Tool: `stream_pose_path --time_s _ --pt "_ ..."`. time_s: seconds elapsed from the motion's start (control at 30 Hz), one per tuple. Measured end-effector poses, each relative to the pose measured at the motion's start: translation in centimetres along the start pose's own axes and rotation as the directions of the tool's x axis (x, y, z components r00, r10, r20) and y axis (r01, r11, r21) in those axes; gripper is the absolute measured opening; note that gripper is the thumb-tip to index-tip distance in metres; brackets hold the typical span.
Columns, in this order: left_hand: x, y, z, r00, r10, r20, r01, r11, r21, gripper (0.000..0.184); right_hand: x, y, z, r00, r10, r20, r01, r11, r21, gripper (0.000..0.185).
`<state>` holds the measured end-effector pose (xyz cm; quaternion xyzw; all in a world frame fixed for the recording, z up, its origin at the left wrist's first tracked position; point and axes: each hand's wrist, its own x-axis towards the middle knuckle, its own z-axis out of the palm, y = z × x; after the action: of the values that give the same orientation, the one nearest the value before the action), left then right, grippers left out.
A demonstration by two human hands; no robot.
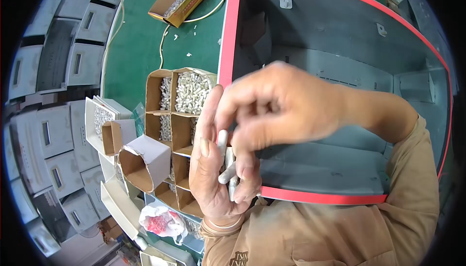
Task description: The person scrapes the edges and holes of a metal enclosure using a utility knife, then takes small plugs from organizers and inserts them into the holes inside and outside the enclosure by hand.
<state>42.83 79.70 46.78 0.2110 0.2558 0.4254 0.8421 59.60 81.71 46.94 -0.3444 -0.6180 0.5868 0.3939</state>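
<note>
My left hand (211, 178) is cupped, palm up, around several small whitish-grey cylindrical pieces (226, 171). Above it, my right hand (286, 106) reaches across with its fingers bent down toward the palm; some blur covers them, and whether they pinch a piece is hidden. Both hands are over the near left edge of a large grey metal box with a red rim (325, 198). Just left of the hands stands a divided cardboard box (159, 91), with many small white pieces (192, 91) in its compartments.
A yellow-brown carton (191, 6) of small parts lies on the green table (131, 43) near a pale cable. White open boxes (155, 157) and a plastic bag (162, 221) are at the left. Grey cabinets (58, 135) with slots fill the far left.
</note>
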Motion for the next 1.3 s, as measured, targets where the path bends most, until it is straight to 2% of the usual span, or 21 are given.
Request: stream_pose_path --time_s 0.1,0.17,0.23,0.3,0.37,0.43,0.53,0.67,0.77,0.83,0.87,0.97,1.07,1.17,1.3 --pt "-0.1 0.0 0.1 1.0 -0.002 0.01 0.0 0.984 0.178 0.065 0.2 -0.4 0.7 0.999 0.021 0.03 -0.021 1.0 -0.006 0.021" --pt "-0.1 0.1 0.0 0.998 -0.012 0.059 0.001 0.983 0.182 0.066 0.9 2.2 1.2 0.982 -0.187 -0.023 0.188 0.969 0.158 0.02" --pt "-0.1 -0.1 -0.2 0.996 -0.003 0.095 -0.007 0.994 0.106 0.065 0.1 1.7 0.3 0.999 0.031 -0.01 -0.026 0.944 0.328 0.017" --pt "0.1 0.2 -0.1 0.987 0.027 0.158 -0.006 0.991 -0.132 0.055 -0.6 3.8 -1.1 0.975 0.206 -0.089 -0.141 0.872 0.469 0.015" --pt "-0.1 0.2 -0.3 0.986 0.079 0.148 -0.054 0.984 -0.169 0.05 -0.9 8.6 -1.3 0.92 0.353 -0.171 -0.248 0.861 0.444 0.02" --pt "-0.2 0.3 -1.2 0.972 0.069 0.223 -0.021 0.977 -0.211 0.041 -1.9 12.4 -0.4 0.853 0.511 -0.104 -0.447 0.82 0.358 0.019" --pt "0.1 0.5 -2.1 0.938 0.035 0.346 0.053 0.969 -0.242 0.03 -2.1 15.0 1.2 0.823 0.566 -0.043 -0.542 0.806 0.24 0.016" --pt "0.7 1.2 -2.9 0.887 -0.031 0.461 0.122 0.978 -0.168 0.028 -1.8 16.9 2.6 0.879 0.474 -0.056 -0.472 0.881 0.045 0.018" --pt "0.8 1.4 -3.0 0.876 -0.066 0.478 0.157 0.976 -0.153 0.03 -1.7 16.9 2.8 0.861 0.503 -0.074 -0.502 0.864 0.035 0.019" --pt "0.7 1.0 -2.4 0.882 -0.008 0.472 0.089 0.985 -0.149 0.021 -1.5 17.2 3.0 0.853 0.514 -0.093 -0.514 0.857 0.032 0.018" --pt "0.7 0.9 -2.3 0.883 0.02 0.469 0.055 0.988 -0.147 0.024 -1.4 17.3 3.1 0.848 0.519 -0.103 -0.519 0.854 0.029 0.018" --pt "0.8 1.1 -2.2 0.882 0.0 0.471 0.083 0.984 -0.156 0.023 -1.6 17.7 3.1 0.871 0.474 -0.127 -0.476 0.879 0.022 0.018" --pt "0.9 1.0 -2.2 0.875 0.007 0.483 0.073 0.986 -0.147 0.023 -1.3 18.1 2.7 0.832 0.554 -0.023 -0.55 0.831 0.088 0.017" --pt "0.9 1.0 -2.3 0.868 0.009 0.497 0.072 0.987 -0.144 0.023 -0.9 17.9 2.9 0.761 0.649 -0.03 -0.647 0.761 0.046 0.017" --pt "1.0 1.0 -2.0 0.873 0.0 0.487 0.078 0.987 -0.14 0.021 -0.9 17.8 2.9 0.759 0.65 -0.04 -0.65 0.76 -0.005 0.015"
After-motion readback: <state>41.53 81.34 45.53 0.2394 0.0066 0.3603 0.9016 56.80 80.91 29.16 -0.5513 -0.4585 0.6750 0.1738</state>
